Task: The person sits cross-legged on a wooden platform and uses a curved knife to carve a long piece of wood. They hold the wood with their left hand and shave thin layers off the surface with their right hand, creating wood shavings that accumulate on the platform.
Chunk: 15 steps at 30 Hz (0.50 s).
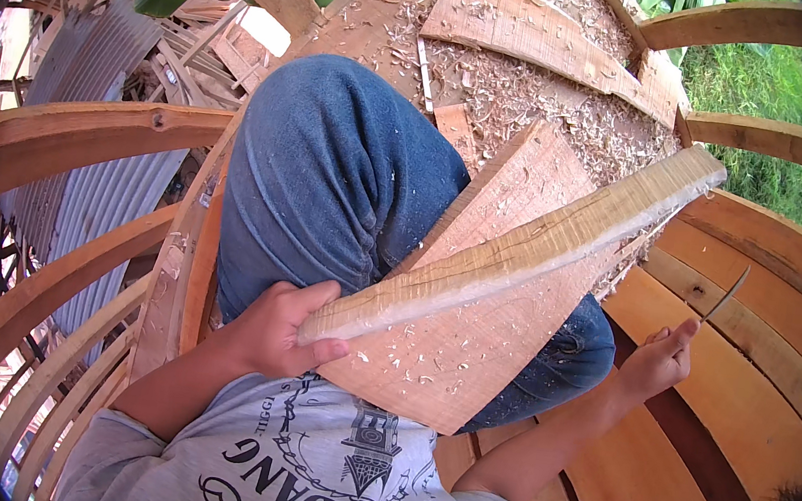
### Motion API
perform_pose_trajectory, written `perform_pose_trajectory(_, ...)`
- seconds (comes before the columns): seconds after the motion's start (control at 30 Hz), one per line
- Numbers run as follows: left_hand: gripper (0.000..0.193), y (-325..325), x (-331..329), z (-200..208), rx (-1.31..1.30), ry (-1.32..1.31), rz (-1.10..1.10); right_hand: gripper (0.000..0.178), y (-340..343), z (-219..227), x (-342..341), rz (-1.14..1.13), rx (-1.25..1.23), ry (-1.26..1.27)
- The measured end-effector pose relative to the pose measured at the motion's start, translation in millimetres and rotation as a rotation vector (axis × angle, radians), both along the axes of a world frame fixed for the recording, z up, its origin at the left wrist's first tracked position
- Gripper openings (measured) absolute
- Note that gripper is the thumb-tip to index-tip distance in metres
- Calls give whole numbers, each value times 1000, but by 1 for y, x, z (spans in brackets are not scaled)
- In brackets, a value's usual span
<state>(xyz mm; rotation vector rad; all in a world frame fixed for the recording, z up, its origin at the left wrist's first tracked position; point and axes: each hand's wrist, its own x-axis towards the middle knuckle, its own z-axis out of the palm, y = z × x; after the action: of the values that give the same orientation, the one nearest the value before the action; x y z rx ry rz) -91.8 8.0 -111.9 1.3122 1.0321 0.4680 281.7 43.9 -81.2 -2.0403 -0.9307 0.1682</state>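
Note:
A long, slightly curved strip of wood (510, 259) slants from my lap up to the right. My left hand (283, 331) is closed around its near end, thumb on one side. The strip lies across a wide, flat board (452, 362) that rests over my legs, sprinkled with shavings. Off to the right, apart from the wood, my right hand (659, 364) is closed on a knife (728, 296) with a thin blade pointing up and away. The fingers hide its handle.
Curved wooden ribs (84, 142) and planks (666, 453) surround me on both sides. Ahead, a cut board (537, 37) lies among many wood shavings (549, 108). Corrugated metal sheets (116, 206) and scrap timber are at the left, grass (770, 101) at the far right.

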Motion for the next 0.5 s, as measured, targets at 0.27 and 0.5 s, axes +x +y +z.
perform_pose_trajectory(0.27,38,2,4,1,-20,4,36,54,-43,-2,-105,720,-321,-112)
perform_pose_trajectory(0.5,33,-3,6,-6,-11,-35,90,57,-32,-15,-101,720,-298,-312)
